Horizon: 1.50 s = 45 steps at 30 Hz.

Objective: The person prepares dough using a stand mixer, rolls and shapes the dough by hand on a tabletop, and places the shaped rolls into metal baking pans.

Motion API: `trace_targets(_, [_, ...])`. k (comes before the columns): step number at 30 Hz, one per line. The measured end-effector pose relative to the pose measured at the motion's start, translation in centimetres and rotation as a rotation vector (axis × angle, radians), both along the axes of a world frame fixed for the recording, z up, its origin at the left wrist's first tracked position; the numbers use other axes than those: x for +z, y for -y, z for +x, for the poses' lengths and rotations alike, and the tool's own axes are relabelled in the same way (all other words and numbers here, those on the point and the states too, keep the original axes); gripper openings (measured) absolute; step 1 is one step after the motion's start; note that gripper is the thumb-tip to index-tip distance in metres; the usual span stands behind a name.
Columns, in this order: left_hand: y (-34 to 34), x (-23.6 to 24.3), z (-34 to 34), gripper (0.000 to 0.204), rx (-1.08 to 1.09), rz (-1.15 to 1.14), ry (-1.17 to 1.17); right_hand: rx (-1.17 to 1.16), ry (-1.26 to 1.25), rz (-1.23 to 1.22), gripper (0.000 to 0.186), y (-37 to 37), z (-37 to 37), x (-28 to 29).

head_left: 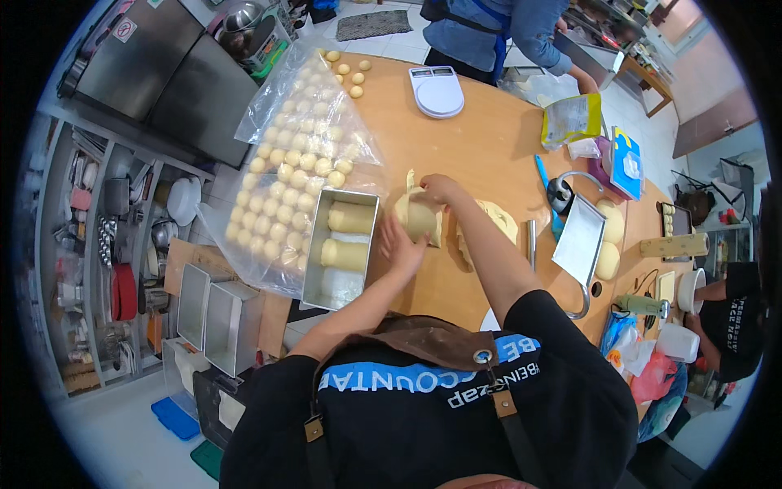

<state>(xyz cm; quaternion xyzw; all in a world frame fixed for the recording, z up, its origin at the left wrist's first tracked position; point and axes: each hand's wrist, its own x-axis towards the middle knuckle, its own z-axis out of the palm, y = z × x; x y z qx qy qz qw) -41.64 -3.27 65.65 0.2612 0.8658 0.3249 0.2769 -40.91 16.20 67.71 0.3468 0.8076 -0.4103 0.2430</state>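
Note:
A thick roll of pale dough (421, 220) is on the wooden table, with a loose strip sticking up at its far end. My left hand (401, 247) cups its near left side, fingers and thumb spread round it. At its far right edge, my right hand (441, 190) pinches the dough with bent fingers. Just left of my left hand stands a metal loaf tin (371, 248). Inside the tin lie two dough rolls, a far one (352, 218) and a nearer one (343, 254). Flattened dough (497, 222) lies beyond my right forearm, which partly hides it.
Many dough balls (285, 173) sit under clear plastic sheeting at left. A white scale (437, 91) stands at the far side. Right of me are a metal tube (532, 244), a metal tray (580, 234) and large dough pieces (608, 261). Two other people work nearby.

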Motion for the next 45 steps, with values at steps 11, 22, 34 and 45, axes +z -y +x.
trace_targets(11, [-2.5, -7.1, -0.1, 0.117, 0.215, 0.348, 0.081, 0.194, -0.25, 0.319, 0.087, 3.7, -0.3, -3.7])
trace_targets(22, [-4.5, 4.9, -5.2, 0.087, -0.087, 0.376, 0.439, -0.312, -0.607, 0.086, 0.05, 2.6, 4.0, 3.8])
trace_targets(34, [-4.9, 15.9, -7.7, 0.056, -0.7, 0.431, -0.38, -0.506, -1.101, 0.04, 0.053, 6.6, 7.4, 8.6])
trace_targets(45, [0.1, 3.2, -1.3, 0.045, -0.91, -0.101, -0.306, -0.289, -0.498, 0.746, 0.051, 11.4, 18.9, 6.7])
